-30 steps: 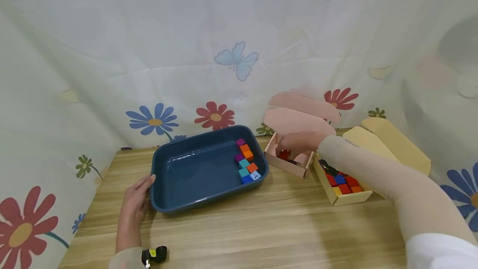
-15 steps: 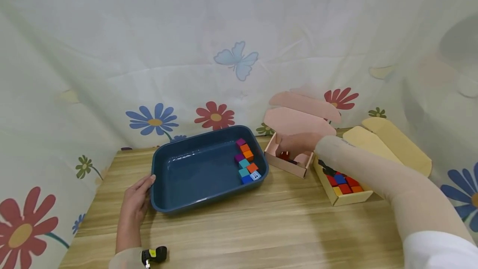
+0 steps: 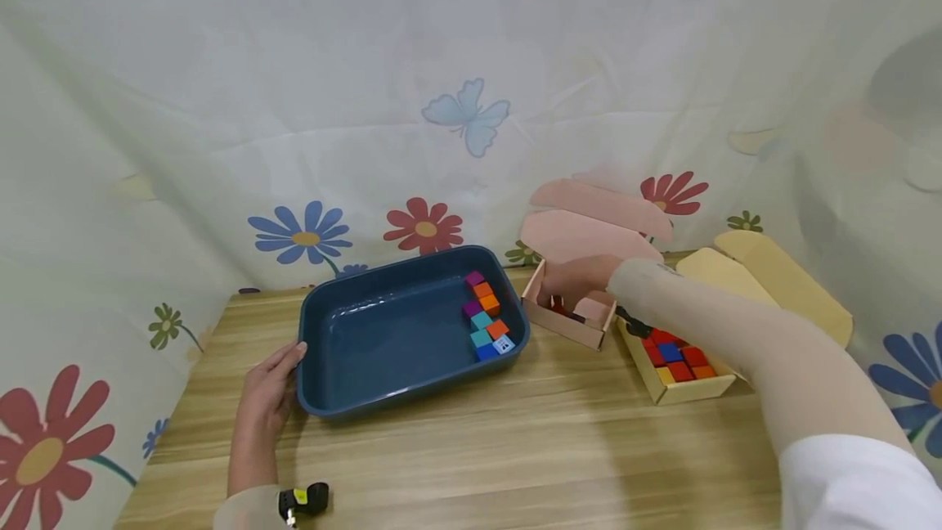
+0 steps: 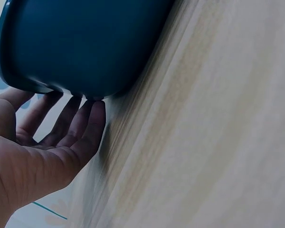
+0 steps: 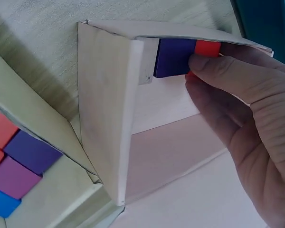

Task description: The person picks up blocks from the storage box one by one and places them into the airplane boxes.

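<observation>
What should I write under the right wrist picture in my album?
In an open pink box, a right hand pinches a red block beside a dark purple block.

Ahead of you and on both sides hangs a pale cloth backdrop (image 3: pixel 331 39), printed with a light-blue butterfly (image 3: pixel 480 123), a blue flower (image 3: pixel 306 239) and, at your far left, a large red flower (image 3: pixel 42 461). Below you see a wood-grain tabletop (image 3: pixel 471 460), streaked brown.
</observation>
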